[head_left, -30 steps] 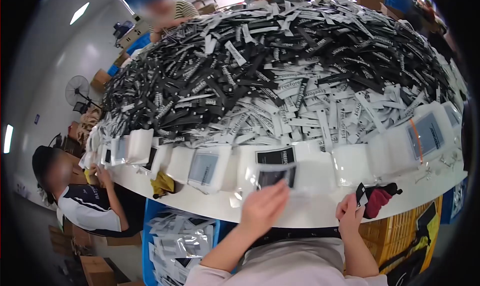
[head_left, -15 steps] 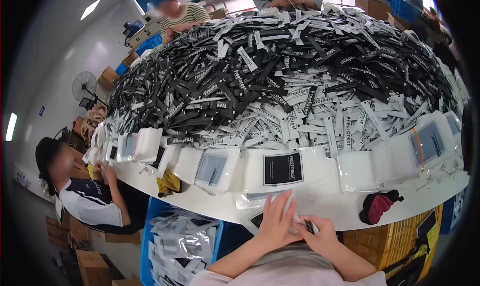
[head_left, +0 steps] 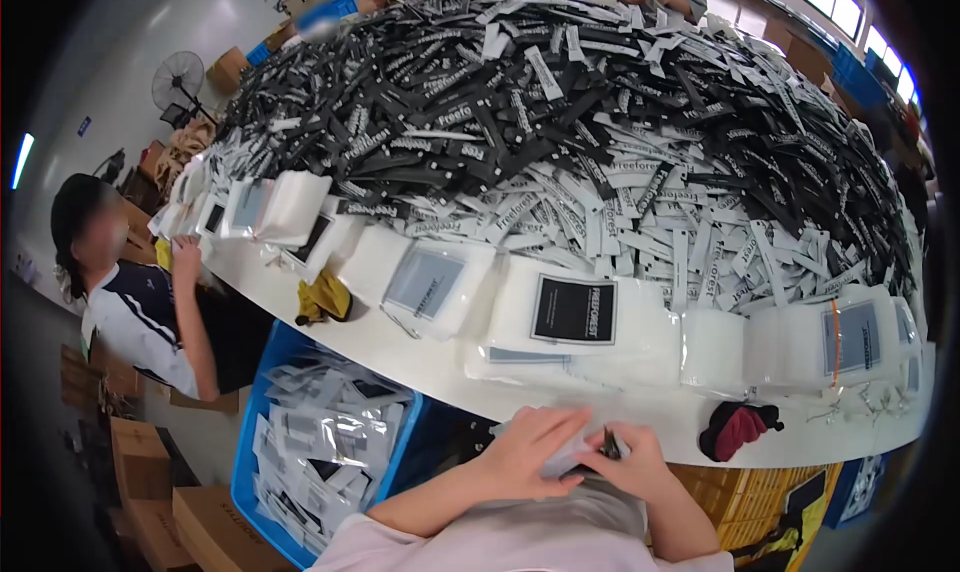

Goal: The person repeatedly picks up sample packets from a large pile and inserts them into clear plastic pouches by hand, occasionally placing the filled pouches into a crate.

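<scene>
My left hand (head_left: 530,454) is curled around a translucent plastic bag (head_left: 566,456) close to my body, just off the table's front edge. The fingers of my right hand (head_left: 640,462) are closed on narrow dark packets (head_left: 610,445), seen nearly end-on, and its fingertips meet the bag. How many packets there are is hidden. Just beyond both hands lies a stack of clear bags (head_left: 640,322), the top one showing a black FREEFOREST label (head_left: 574,310). Further left on the table is another bag stack (head_left: 428,280) with a grey label.
A large heap of black and white stick packets (head_left: 480,122) covers the table (head_left: 420,367). A blue bin (head_left: 405,442) of filled bags stands below left, a yellow crate (head_left: 700,492) below right. A maroon-and-black cloth item (head_left: 738,432) lies at the edge. Co-workers (head_left: 150,292) surround the table.
My left hand has gone from spread fingers to curled around the bag. Both hands now sit farther from the bag stack, and the view has turned and shifted.
</scene>
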A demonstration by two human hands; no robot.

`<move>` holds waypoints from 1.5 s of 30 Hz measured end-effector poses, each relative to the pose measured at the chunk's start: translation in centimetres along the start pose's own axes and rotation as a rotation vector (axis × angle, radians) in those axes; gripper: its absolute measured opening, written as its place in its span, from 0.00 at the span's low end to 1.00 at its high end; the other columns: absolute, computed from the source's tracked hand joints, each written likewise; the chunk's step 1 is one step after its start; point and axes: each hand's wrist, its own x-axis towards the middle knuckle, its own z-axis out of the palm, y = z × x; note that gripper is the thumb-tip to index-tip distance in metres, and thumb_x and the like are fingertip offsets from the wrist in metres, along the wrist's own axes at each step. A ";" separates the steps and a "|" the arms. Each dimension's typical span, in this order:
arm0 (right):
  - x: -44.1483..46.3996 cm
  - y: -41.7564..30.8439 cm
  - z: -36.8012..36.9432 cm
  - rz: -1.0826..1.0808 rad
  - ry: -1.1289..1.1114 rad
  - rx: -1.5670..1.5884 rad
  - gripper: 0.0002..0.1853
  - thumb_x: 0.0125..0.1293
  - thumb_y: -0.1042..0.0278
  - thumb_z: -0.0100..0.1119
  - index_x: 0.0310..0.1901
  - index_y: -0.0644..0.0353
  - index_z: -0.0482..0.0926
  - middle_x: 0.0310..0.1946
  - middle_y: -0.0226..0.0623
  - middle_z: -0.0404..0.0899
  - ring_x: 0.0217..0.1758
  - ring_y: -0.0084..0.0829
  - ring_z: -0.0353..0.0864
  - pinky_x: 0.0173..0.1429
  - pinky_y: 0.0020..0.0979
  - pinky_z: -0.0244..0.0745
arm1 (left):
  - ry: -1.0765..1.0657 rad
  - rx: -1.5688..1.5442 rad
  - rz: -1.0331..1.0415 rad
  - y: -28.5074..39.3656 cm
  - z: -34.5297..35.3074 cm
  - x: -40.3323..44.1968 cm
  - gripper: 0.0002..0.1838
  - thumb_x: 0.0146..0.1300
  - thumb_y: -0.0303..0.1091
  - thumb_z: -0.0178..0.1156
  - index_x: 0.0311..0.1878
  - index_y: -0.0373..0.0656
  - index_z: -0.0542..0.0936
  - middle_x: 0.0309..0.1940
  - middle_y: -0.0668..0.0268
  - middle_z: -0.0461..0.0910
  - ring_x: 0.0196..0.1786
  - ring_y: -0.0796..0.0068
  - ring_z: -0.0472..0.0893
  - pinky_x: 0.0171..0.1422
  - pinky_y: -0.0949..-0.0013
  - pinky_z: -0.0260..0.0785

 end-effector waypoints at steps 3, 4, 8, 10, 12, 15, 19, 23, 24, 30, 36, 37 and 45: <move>0.8 0.3 -0.2 0.016 0.088 -0.133 0.14 0.46 0.64 0.72 0.27 0.63 0.77 0.20 0.32 0.77 0.24 0.22 0.75 0.31 0.24 0.70 | -0.013 -0.016 0.003 -0.5 0.5 0.0 0.45 0.39 0.35 0.70 0.62 0.35 0.60 0.56 0.54 0.67 0.52 0.58 0.71 0.51 0.63 0.62; 0.8 0.0 -0.4 -0.101 0.200 -0.124 0.13 0.51 0.61 0.67 0.26 0.62 0.76 0.19 0.32 0.75 0.23 0.23 0.74 0.30 0.24 0.70 | 0.021 0.021 -0.006 -0.9 0.5 -0.2 0.45 0.39 0.35 0.70 0.62 0.35 0.60 0.57 0.53 0.66 0.53 0.57 0.70 0.51 0.63 0.62; 1.5 -1.2 -2.8 -0.388 0.451 0.947 0.17 0.66 0.53 0.43 0.28 0.58 0.67 0.15 0.29 0.60 0.22 0.26 0.70 0.31 0.29 0.71 | 0.079 0.201 -0.113 -0.5 0.2 0.6 0.51 0.37 0.42 0.69 0.64 0.31 0.54 0.58 0.49 0.62 0.53 0.53 0.66 0.53 0.57 0.56; 2.3 -5.8 -0.8 -0.366 0.649 0.939 0.19 0.68 0.50 0.37 0.31 0.59 0.66 0.20 0.34 0.67 0.25 0.30 0.72 0.42 0.38 0.75 | 0.194 0.189 -0.065 0.1 1.6 0.8 0.55 0.33 0.44 0.70 0.64 0.29 0.53 0.58 0.47 0.61 0.54 0.53 0.65 0.53 0.56 0.54; 1.4 -4.2 -0.9 -0.352 0.081 0.414 0.18 0.69 0.57 0.38 0.47 0.60 0.73 0.41 0.44 0.77 0.45 0.42 0.76 0.61 0.42 0.61 | 0.256 0.260 -0.017 -0.2 2.1 1.0 0.57 0.31 0.46 0.70 0.64 0.27 0.52 0.58 0.46 0.61 0.54 0.53 0.64 0.53 0.56 0.54; 1.6 -4.2 -0.7 -0.322 -0.062 0.139 0.18 0.65 0.68 0.46 0.55 0.65 0.70 0.49 0.46 0.75 0.59 0.43 0.66 0.67 0.38 0.52 | 0.288 0.317 0.046 -1.1 2.3 1.1 0.60 0.30 0.47 0.70 0.64 0.26 0.50 0.57 0.45 0.61 0.55 0.52 0.64 0.53 0.56 0.53; 1.5 -4.2 1.1 -0.312 0.143 0.324 0.21 0.59 0.73 0.55 0.56 0.67 0.69 0.53 0.44 0.72 0.67 0.39 0.53 0.68 0.39 0.46 | 0.260 0.110 0.011 0.1 2.0 1.1 0.63 0.30 0.48 0.69 0.66 0.27 0.44 0.58 0.44 0.61 0.55 0.52 0.64 0.53 0.56 0.53; 0.3 -3.2 -1.0 -0.530 0.211 -0.370 0.21 0.50 0.61 0.65 0.45 0.62 0.78 0.42 0.35 0.77 0.57 0.38 0.67 0.65 0.42 0.53 | 0.204 0.176 0.018 -0.1 1.1 1.1 0.61 0.29 0.47 0.69 0.65 0.28 0.47 0.58 0.44 0.60 0.54 0.52 0.65 0.52 0.56 0.54; 0.3 -2.9 -0.9 -0.551 0.133 -0.426 0.19 0.50 0.61 0.65 0.42 0.61 0.78 0.39 0.33 0.77 0.54 0.37 0.69 0.64 0.42 0.54 | 0.183 0.189 0.039 -0.1 0.8 1.0 0.60 0.29 0.47 0.69 0.65 0.28 0.48 0.58 0.45 0.61 0.54 0.53 0.65 0.52 0.57 0.54; 1.2 -1.4 -1.8 -0.625 -0.189 -0.535 0.08 0.52 0.64 0.63 0.32 0.56 0.79 0.31 0.27 0.76 0.46 0.32 0.72 0.58 0.43 0.59 | -0.090 0.137 -0.004 1.4 -1.3 2.0 0.55 0.39 0.47 0.69 0.66 0.33 0.49 0.54 0.52 0.68 0.49 0.56 0.71 0.53 0.60 0.59; 1.9 -3.0 -2.2 -0.619 0.068 -0.577 0.08 0.52 0.67 0.62 0.34 0.55 0.79 0.31 0.28 0.77 0.48 0.31 0.73 0.58 0.42 0.62 | 0.052 -0.385 -0.403 0.9 -2.2 1.7 0.56 0.44 0.32 0.69 0.69 0.38 0.38 0.33 0.56 0.79 0.32 0.60 0.79 0.39 0.70 0.70; 1.9 -2.9 -2.3 -0.619 0.063 -0.585 0.08 0.52 0.67 0.62 0.35 0.55 0.79 0.31 0.27 0.77 0.47 0.31 0.73 0.57 0.41 0.62 | 0.079 -0.402 -0.395 1.0 -2.0 1.7 0.57 0.44 0.30 0.69 0.69 0.39 0.36 0.30 0.57 0.79 0.30 0.62 0.80 0.36 0.72 0.71; 2.9 -2.6 -2.6 -0.531 0.179 -0.263 0.10 0.49 0.70 0.66 0.34 0.57 0.78 0.33 0.33 0.77 0.42 0.37 0.73 0.51 0.36 0.66 | 0.137 -0.387 -0.463 0.9 -0.5 1.5 0.35 0.50 0.29 0.66 0.61 0.36 0.61 0.32 0.62 0.81 0.32 0.78 0.79 0.35 0.75 0.69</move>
